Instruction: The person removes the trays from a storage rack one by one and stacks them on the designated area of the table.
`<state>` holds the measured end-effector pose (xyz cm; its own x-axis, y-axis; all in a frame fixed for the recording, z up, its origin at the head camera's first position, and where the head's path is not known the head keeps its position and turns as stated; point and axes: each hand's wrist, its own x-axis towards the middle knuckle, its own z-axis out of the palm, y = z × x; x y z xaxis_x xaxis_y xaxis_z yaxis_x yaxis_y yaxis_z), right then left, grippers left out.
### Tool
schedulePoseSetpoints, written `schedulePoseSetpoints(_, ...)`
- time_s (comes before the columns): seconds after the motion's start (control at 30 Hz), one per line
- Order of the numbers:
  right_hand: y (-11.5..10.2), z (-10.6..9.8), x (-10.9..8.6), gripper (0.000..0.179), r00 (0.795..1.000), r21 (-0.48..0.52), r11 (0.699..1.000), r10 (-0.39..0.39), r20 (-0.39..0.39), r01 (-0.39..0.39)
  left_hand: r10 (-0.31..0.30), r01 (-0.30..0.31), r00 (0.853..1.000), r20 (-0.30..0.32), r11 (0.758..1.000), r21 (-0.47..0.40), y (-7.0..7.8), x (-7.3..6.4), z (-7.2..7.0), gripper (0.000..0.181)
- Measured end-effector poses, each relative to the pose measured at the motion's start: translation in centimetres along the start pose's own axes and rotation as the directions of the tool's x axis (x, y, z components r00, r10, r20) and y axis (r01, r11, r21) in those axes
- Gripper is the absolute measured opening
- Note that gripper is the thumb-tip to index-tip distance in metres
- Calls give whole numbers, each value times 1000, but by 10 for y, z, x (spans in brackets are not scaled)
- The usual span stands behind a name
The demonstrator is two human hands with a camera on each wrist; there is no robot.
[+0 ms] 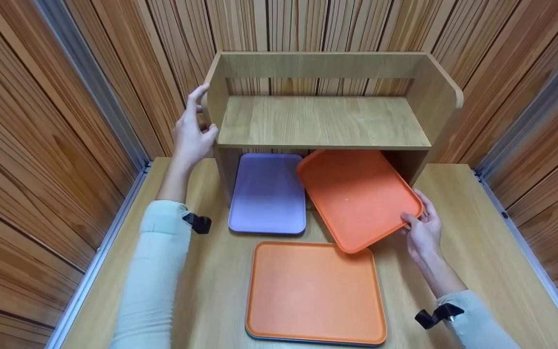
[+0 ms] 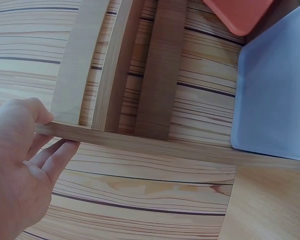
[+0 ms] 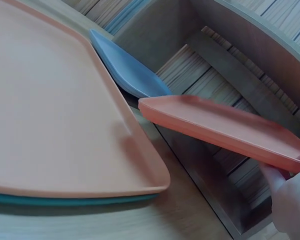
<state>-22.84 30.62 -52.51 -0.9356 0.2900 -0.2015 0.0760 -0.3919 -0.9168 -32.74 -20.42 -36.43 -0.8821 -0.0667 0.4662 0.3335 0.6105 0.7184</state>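
Note:
My left hand [image 1: 194, 128] grips the left side panel of a wooden desktop shelf [image 1: 325, 118]. In the left wrist view the thumb lies on the panel's inner face, the fingers outside. With thumb and fingers, my right hand [image 1: 424, 232] pinches the near right corner of a red-orange tray [image 1: 356, 194]. That tray is tilted and turned askew, its far end under the shelf board. Beside it, a purple tray [image 1: 268, 194] lies partly inside the lower compartment, at the left. In the right wrist view the red-orange tray [image 3: 220, 125] is seen edge-on, held above the table.
In front of the shelf lies a larger orange tray [image 1: 315, 291] stacked on a teal one [image 3: 70, 199]. The wooden table [image 1: 216, 291] is bounded by wood-plank walls [image 1: 41, 121] and metal rails [image 1: 100, 257].

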Motion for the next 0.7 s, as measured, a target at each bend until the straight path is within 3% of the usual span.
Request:
schedulePoseSetpoints(0.4,-11,-14,0,73,995,-10,1000,8,104,-7,11,-11,1000,-1,1000,-2,0,0,0,82)
schedulePoseSetpoints(0.7,-14,-22,2,63,977,-28,1000,-7,214,14,15,-15,1000,-4,1000,5,-2,1,1,82)
